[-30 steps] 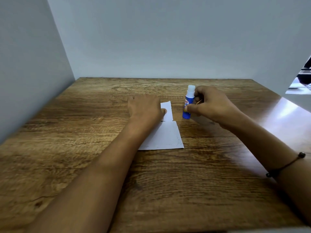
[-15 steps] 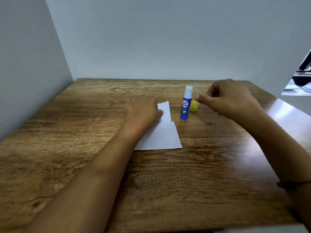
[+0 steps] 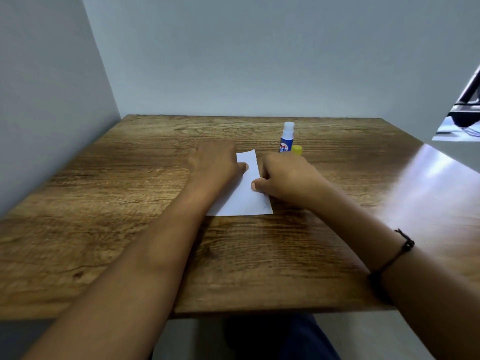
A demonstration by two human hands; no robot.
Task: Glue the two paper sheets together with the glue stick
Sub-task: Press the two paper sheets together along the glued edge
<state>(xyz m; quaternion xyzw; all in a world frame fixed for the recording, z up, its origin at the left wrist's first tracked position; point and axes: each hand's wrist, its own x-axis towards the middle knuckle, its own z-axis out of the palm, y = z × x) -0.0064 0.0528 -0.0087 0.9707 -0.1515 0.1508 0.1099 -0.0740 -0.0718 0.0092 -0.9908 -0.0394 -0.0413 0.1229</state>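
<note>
Two white paper sheets lie overlapped on the wooden table point(image 3: 104, 229): a small upper sheet point(image 3: 250, 162) and a larger lower sheet point(image 3: 246, 201). My left hand point(image 3: 215, 162) presses on the papers' left side, thumb on the small sheet. My right hand point(image 3: 285, 178) rests with curled fingers on the right edge, thumb on the paper. The blue glue stick point(image 3: 286, 137) stands upright and uncapped just behind my right hand, its yellow cap point(image 3: 297, 149) beside it.
Grey walls close off the left and back of the table. The table's right part shines with glare point(image 3: 428, 178). Dark equipment point(image 3: 467, 110) sits beyond the right wall. The near table edge runs below my forearms.
My right hand let go of the glue stick, which now stands alone, and came down onto the papers' right edge. The two sheets now overlap as one strip. The left hand stayed.
</note>
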